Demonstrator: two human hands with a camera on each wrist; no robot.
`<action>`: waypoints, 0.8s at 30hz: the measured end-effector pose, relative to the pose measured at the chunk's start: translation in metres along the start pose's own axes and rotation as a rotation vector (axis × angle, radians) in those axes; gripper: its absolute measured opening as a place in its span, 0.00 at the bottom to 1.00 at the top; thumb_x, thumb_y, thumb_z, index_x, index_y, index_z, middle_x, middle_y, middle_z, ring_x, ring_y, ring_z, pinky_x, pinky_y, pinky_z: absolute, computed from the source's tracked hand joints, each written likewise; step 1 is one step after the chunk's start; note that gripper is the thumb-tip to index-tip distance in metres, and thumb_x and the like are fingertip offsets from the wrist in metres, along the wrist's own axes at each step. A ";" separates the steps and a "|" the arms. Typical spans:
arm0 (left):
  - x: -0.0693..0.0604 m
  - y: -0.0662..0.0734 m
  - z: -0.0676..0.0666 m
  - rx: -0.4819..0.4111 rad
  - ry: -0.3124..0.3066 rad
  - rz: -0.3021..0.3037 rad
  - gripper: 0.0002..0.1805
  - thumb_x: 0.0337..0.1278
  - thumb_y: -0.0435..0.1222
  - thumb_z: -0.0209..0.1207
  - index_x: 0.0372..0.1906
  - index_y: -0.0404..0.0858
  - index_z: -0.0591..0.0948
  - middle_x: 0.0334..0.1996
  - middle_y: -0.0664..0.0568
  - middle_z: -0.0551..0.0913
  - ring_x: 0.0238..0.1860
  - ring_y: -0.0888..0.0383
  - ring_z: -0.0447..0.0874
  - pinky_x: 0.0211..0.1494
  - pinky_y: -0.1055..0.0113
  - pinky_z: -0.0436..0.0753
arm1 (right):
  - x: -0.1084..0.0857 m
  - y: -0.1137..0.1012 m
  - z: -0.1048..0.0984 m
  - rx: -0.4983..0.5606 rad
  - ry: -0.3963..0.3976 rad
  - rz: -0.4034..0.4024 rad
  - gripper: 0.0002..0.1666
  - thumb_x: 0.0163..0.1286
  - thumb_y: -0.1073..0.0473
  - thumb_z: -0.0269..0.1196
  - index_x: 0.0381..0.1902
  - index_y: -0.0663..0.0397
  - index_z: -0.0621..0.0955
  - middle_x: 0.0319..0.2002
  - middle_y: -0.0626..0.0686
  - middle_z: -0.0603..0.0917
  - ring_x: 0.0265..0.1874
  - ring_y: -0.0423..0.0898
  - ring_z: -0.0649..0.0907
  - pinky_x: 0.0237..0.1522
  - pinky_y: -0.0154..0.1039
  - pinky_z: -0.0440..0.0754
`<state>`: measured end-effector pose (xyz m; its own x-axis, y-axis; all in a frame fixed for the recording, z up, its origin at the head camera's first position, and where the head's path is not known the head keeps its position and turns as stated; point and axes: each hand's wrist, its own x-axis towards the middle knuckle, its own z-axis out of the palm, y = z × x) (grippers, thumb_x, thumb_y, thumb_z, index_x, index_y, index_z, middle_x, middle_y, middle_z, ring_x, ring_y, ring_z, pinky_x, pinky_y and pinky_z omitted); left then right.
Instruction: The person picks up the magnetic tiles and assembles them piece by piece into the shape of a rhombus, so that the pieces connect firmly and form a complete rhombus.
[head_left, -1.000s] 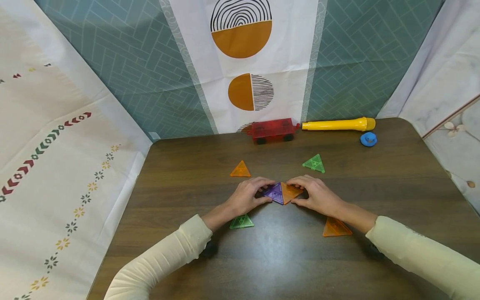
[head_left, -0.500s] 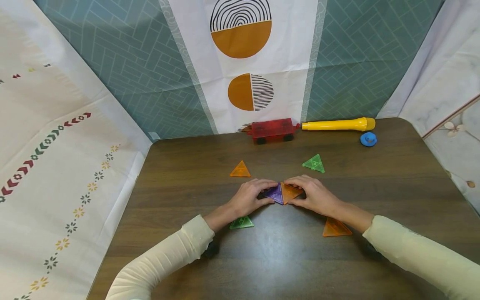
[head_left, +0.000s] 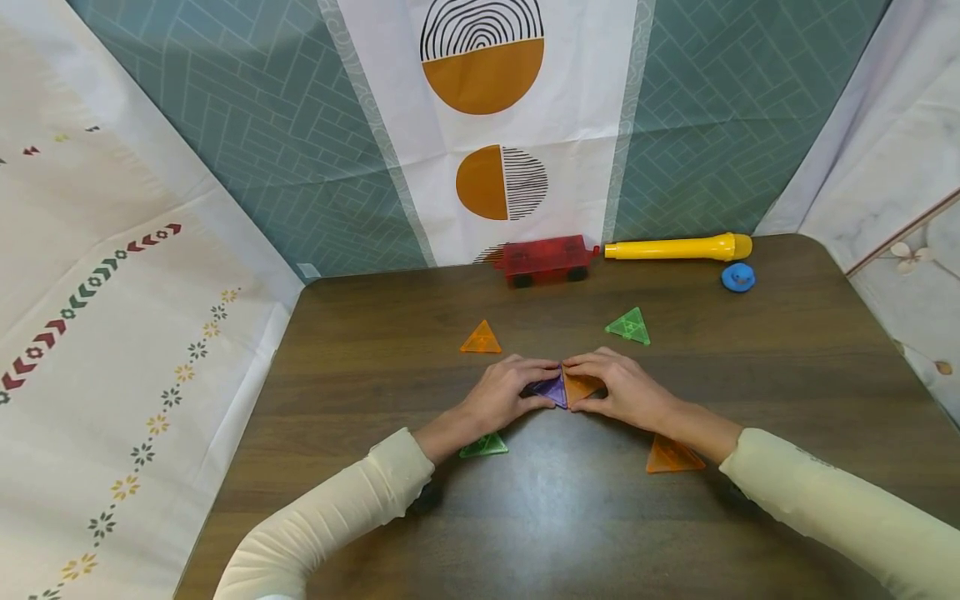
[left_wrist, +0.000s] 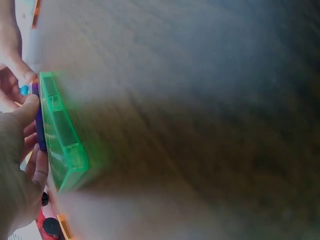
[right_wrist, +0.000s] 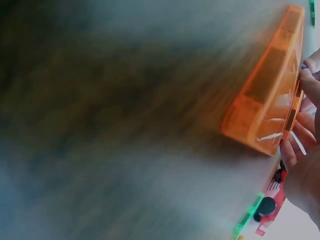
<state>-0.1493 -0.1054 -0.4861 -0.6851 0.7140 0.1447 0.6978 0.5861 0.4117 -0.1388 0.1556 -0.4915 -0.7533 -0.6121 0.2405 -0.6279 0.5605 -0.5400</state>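
In the head view a purple triangle tile (head_left: 552, 390) and an orange triangle tile (head_left: 579, 385) lie edge to edge on the table (head_left: 540, 517). The left hand (head_left: 501, 395) grips the purple tile between thumb and fingers, covering its left corner. Thumb and fingers of the right hand (head_left: 628, 390) hold the orange tile by its sides, at its right corner. The left wrist view shows the purple tile (left_wrist: 39, 120) edge-on in the left hand (left_wrist: 22, 165), behind a green tile (left_wrist: 62, 135). An orange tile (right_wrist: 270, 90) stands large before the right hand (right_wrist: 305, 150) in the right wrist view.
A green tile (head_left: 486, 445) lies below the left wrist, an orange tile (head_left: 672, 456) below the right forearm. Farther back are another orange tile (head_left: 482, 338) and green tile (head_left: 630, 326). A red wheeled toy (head_left: 546, 261), yellow microphone (head_left: 678, 247) and blue duck (head_left: 738, 277) line the back.
Both hands have slid slightly inward along the two tiles, so their fingertips are closer together at the shared edge. The purple and orange tiles have stayed nearly in place.
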 end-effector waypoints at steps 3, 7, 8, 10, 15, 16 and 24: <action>0.000 0.000 -0.002 0.019 -0.013 0.001 0.27 0.69 0.47 0.70 0.69 0.42 0.84 0.70 0.55 0.81 0.57 0.55 0.83 0.58 0.63 0.84 | 0.001 0.001 -0.001 -0.013 -0.013 -0.003 0.33 0.60 0.54 0.82 0.61 0.60 0.87 0.63 0.55 0.85 0.57 0.51 0.83 0.57 0.50 0.85; -0.001 -0.002 -0.004 0.026 -0.007 0.006 0.26 0.69 0.46 0.69 0.67 0.43 0.85 0.69 0.55 0.81 0.53 0.56 0.84 0.51 0.65 0.84 | 0.001 0.002 -0.002 -0.013 -0.029 0.002 0.32 0.62 0.54 0.81 0.62 0.58 0.87 0.64 0.53 0.85 0.57 0.49 0.83 0.56 0.49 0.86; -0.002 -0.003 -0.004 0.027 -0.003 0.009 0.25 0.69 0.46 0.69 0.66 0.43 0.85 0.68 0.55 0.82 0.51 0.56 0.84 0.49 0.66 0.83 | 0.000 0.003 -0.003 -0.016 -0.032 0.001 0.31 0.63 0.54 0.80 0.62 0.58 0.87 0.64 0.53 0.85 0.56 0.49 0.83 0.56 0.48 0.86; -0.002 -0.003 -0.005 0.033 0.004 0.017 0.25 0.68 0.46 0.70 0.65 0.43 0.86 0.68 0.54 0.82 0.49 0.56 0.84 0.45 0.67 0.83 | 0.000 0.004 -0.003 -0.026 -0.034 -0.001 0.30 0.64 0.53 0.79 0.62 0.58 0.87 0.64 0.53 0.85 0.55 0.48 0.83 0.55 0.48 0.86; -0.003 -0.002 -0.006 0.065 -0.002 0.023 0.23 0.69 0.47 0.69 0.64 0.42 0.86 0.67 0.54 0.83 0.47 0.56 0.84 0.43 0.70 0.82 | -0.003 0.004 -0.004 -0.062 -0.028 -0.018 0.28 0.66 0.53 0.78 0.61 0.59 0.88 0.64 0.53 0.85 0.53 0.47 0.83 0.52 0.46 0.87; -0.003 -0.001 -0.006 0.073 -0.005 0.020 0.23 0.69 0.47 0.69 0.64 0.42 0.87 0.67 0.54 0.83 0.47 0.57 0.84 0.44 0.70 0.82 | -0.003 0.003 -0.005 -0.066 -0.026 -0.022 0.28 0.66 0.53 0.78 0.61 0.59 0.88 0.64 0.53 0.85 0.53 0.47 0.83 0.52 0.46 0.87; -0.010 0.011 -0.007 0.106 -0.022 -0.030 0.23 0.68 0.48 0.69 0.62 0.43 0.88 0.66 0.54 0.84 0.51 0.56 0.88 0.52 0.66 0.86 | -0.008 -0.003 -0.003 -0.109 -0.013 0.007 0.27 0.65 0.55 0.78 0.59 0.61 0.88 0.64 0.55 0.86 0.50 0.48 0.83 0.48 0.44 0.88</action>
<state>-0.1365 -0.1084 -0.4769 -0.7022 0.7030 0.1130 0.6959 0.6441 0.3176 -0.1316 0.1612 -0.4893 -0.7556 -0.6146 0.2265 -0.6407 0.6216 -0.4507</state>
